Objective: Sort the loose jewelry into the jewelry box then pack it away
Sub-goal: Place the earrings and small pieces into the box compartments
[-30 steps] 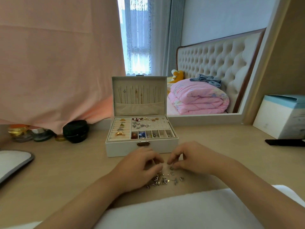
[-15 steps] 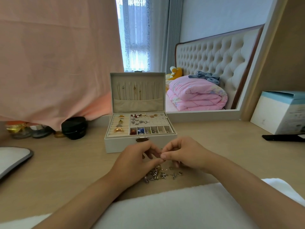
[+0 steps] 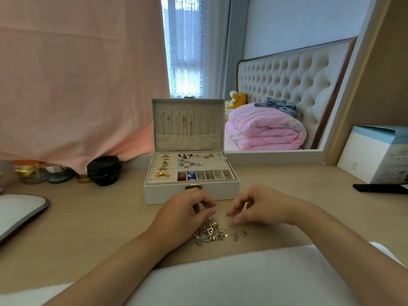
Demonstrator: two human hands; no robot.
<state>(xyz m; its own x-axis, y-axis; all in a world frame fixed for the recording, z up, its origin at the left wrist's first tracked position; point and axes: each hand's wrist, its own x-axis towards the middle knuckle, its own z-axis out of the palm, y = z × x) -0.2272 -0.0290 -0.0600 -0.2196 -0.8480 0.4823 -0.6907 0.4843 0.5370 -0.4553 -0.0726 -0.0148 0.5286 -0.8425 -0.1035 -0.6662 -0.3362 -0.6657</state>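
A bedroom in a home: a bed with a puffy headboard (image 3: 287, 80), a folded pink blanket (image 3: 265, 131) on the bed, and a window curtain (image 3: 187, 51) beside the bed.

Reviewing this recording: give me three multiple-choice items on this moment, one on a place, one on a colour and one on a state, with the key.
1. Where does the pile of small loose metal jewelry lie, relative to the white rectangular jewelry box?
A. inside its lid pocket
B. on the pale wooden tabletop in front of it
C. behind it
2. What colour is the round lidded jar left of the box?
A. black
B. white
C. red
3. How is the box's lid?
A. shut and latched
B. open, standing upright
C. taken off, lying flat

Key: 1 B, the pile sits on bare wood nearer the camera than the box. 2 A, the jar is black all over. 3 B, the lid stands up behind the tray, with chains hanging inside it.
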